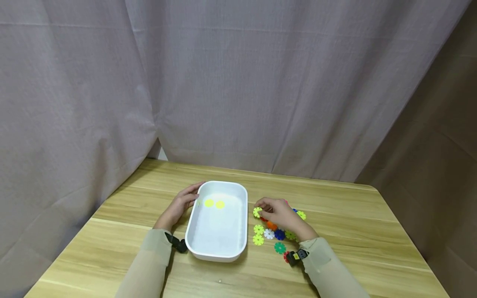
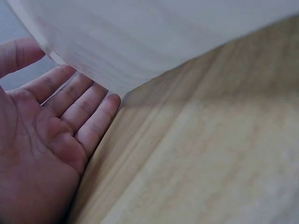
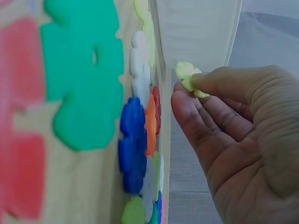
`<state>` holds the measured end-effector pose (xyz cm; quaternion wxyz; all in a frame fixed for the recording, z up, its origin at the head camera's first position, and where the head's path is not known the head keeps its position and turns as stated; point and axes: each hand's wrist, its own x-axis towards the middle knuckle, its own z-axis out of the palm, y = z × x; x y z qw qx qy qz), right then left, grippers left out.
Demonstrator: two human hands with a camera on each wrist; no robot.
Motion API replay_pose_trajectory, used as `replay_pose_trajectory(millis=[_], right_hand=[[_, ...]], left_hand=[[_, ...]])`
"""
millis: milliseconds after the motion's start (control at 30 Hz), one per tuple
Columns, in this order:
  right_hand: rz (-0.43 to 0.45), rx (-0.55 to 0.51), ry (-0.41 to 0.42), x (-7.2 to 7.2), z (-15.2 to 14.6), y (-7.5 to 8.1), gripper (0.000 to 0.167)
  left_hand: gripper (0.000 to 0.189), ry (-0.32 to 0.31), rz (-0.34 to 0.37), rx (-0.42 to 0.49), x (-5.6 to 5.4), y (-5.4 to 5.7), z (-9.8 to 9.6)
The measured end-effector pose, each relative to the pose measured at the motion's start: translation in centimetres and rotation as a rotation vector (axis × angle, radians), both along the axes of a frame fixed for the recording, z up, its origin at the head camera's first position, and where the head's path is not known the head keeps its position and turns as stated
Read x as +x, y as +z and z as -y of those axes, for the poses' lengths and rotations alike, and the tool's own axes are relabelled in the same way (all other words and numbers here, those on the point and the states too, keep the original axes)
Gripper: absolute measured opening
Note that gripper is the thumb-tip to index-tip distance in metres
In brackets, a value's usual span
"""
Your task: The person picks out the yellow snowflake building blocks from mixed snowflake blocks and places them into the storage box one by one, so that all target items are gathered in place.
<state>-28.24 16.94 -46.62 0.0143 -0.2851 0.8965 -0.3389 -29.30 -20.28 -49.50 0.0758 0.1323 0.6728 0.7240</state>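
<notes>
A white rectangular tray (image 1: 218, 236) stands on the wooden table with two yellow snowflake-shaped discs (image 1: 220, 204) lying inside, towards its far end. My left hand (image 1: 182, 203) rests against the tray's left wall; in the left wrist view its fingers (image 2: 84, 100) are stretched out along the wall, with the thumb up by the rim. Right of the tray, my right hand (image 1: 277, 213) pinches a yellow-green snowflake disc (image 3: 187, 74) between thumb and fingers, held above the table. Beneath and beside that hand lie loose discs, including a green one (image 1: 280, 248) and a dark blue one (image 1: 279, 234).
Two yellow-green discs (image 1: 258, 239) lie near the tray's right side, by a white disc (image 1: 269, 234) and an orange disc (image 1: 271, 225). A red disc (image 1: 286, 256) is partly hidden by the right wrist camera. Grey curtains (image 1: 261, 91) hang behind the table (image 1: 354, 231).
</notes>
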Motion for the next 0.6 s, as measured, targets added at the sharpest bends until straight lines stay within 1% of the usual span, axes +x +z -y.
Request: replay_pose_trajectory(millis=[200,400,500,600], right_hand=[[-0.019,-0.015,-0.030,-0.05,0.00,0.15,0.021],[-0.061,-0.073,-0.023,-0.22,-0.17,0.33,0.021],[-0.068,-0.088,-0.017,-0.26,-0.19,0.44,0.022],[-0.052,-0.090,-0.025,-0.24,-0.06,0.65,0.023]], left_hand=[[0.056,-0.013,-0.008,-0.013,-0.08,0.13,-0.01],[0.057,-0.011,-0.007,-0.007,-0.22,0.19,-0.08],[0.057,-0.011,-0.004,0.004,-0.13,0.13,-0.10],[0.057,-0.008,-0.005,0.015,-0.01,-0.06,-0.07]])
